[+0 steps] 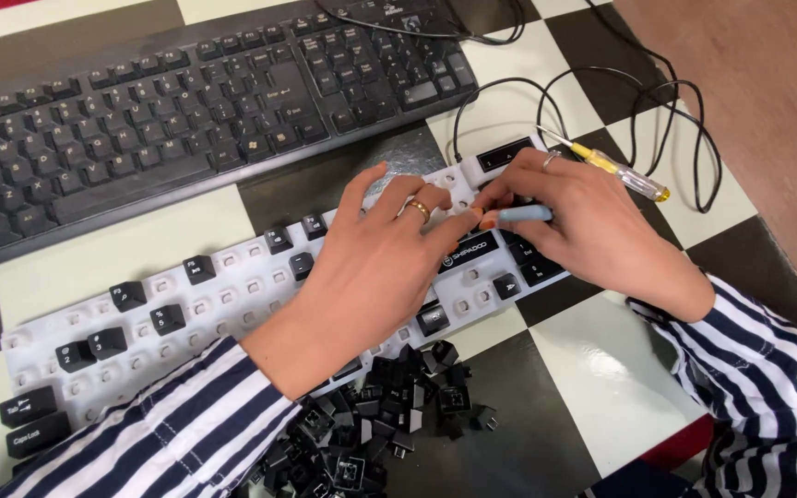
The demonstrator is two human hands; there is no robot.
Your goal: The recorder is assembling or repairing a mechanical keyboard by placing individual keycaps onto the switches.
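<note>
A white keyboard frame (186, 304) with most keycaps pulled off lies diagonally across the checkered surface. My left hand (371, 263) rests flat on its middle, fingers spread, a gold ring on one finger. My right hand (583, 231) sits over the frame's right end and grips a light blue tool handle (523, 215), whose tip meets my left thumb by the frame. A few black keycaps (166, 319) remain scattered on the frame. Both sleeves are navy and white striped.
A full black keyboard (186, 111) lies behind the frame. A pile of loose black keycaps (371, 424) sits at the near edge. A yellow-handled screwdriver (615, 169) and black cables (657, 101) lie at the right, near a brown floor.
</note>
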